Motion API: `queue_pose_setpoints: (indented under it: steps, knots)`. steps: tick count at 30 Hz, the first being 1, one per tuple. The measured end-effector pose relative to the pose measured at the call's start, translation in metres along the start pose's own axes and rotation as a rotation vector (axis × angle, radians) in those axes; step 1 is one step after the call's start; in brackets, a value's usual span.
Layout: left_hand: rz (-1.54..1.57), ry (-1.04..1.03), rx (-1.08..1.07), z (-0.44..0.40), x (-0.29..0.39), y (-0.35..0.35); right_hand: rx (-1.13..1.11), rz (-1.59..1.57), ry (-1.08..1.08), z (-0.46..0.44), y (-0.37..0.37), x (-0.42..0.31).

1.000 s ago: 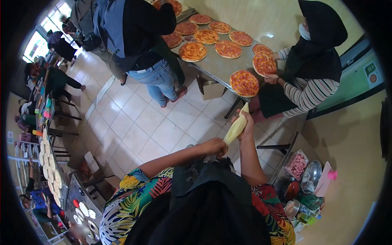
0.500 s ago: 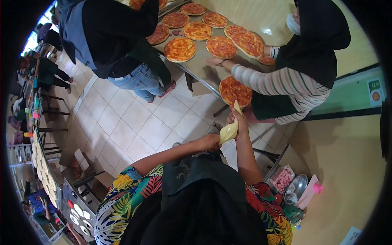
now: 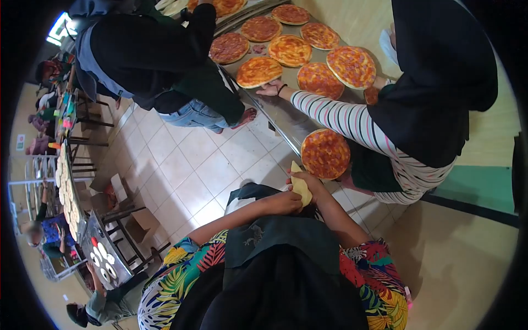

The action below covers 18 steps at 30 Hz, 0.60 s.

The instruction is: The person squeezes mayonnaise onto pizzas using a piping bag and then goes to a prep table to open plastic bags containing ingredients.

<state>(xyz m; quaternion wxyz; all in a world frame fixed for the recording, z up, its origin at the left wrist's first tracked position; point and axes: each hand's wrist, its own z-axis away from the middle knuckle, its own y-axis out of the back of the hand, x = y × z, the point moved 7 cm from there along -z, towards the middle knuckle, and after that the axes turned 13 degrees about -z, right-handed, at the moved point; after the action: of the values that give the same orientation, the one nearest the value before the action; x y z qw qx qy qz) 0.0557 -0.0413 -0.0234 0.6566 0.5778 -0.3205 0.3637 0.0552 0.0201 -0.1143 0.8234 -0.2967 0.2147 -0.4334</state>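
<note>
Pale-yellow piping bag [image 3: 300, 188] is held btwn both hands, in front of the wearer's dk apron [image 3: 283, 237], just off the nr end of the metal tbl [image 3: 292, 122]. Bag is tilted, w/ narrow tip pointed up twd the tbl. Its lower end is gripped in the L hand [image 3: 283, 202], fingers curled in; its upper part is wrapped by the R hand [image 3: 306, 185], exact finger placing partly hidden. Nearest pizza [image 3: 325, 154], red-sauced w/ bits on top, is set at the tbl's nr end, just beside the bag tip; whether they touch can't be told.

Farther up, more pizzas [image 3: 290, 50] are spread across the tbl, some overlapped. On the R, a co-worker's striped sleeve [image 3: 344, 113] is stretched over the tbl, w/ the hand [image 3: 269, 88] put to the edge of an orange-red pizza [image 3: 258, 72]. On the far L side of the tbl, a 2nd person in jeans [image 3: 195, 114] is seen from behind.

In the L bkgd, pale dough rounds [image 3: 67, 192] are lined up on a long tbl; white pcs [image 3: 102, 258] are laid on a dk surface nrby. Cardboard boxes [image 3: 142, 224] are left on the tiled floor [image 3: 192, 162].
</note>
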Motion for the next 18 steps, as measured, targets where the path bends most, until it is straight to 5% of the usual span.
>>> queue_pose_setpoints:
  steps: [2,4,7,18]
  knots:
    - [-0.044,-0.011,0.045,0.002,0.003,0.014,-0.029,0.093,-0.038,-0.010,-0.003,-0.004]
    - [0.261,0.192,-0.006,0.011,-0.004,0.030,-0.087,0.205,0.021,-0.019,-0.021,-0.009]
    - [0.321,0.402,-0.085,0.024,-0.017,0.043,-0.024,0.260,0.040,-0.039,-0.029,-0.013]
    - [0.325,0.360,-0.194,0.054,-0.047,0.054,-0.046,0.120,0.104,-0.045,-0.067,0.010]
